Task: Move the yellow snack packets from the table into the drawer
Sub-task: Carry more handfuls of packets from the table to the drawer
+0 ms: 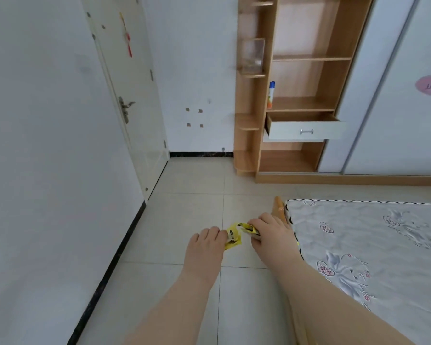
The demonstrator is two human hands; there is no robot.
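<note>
Pinching grips: left hand [204,247] on left packet [233,241], right hand [271,232] on right packet [246,227] — crosswise, pointing left.

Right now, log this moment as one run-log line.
left hand: holds yellow packet | right hand: holds second packet | drawer: open, far ahead | status: packets not yet in drawer
</note>
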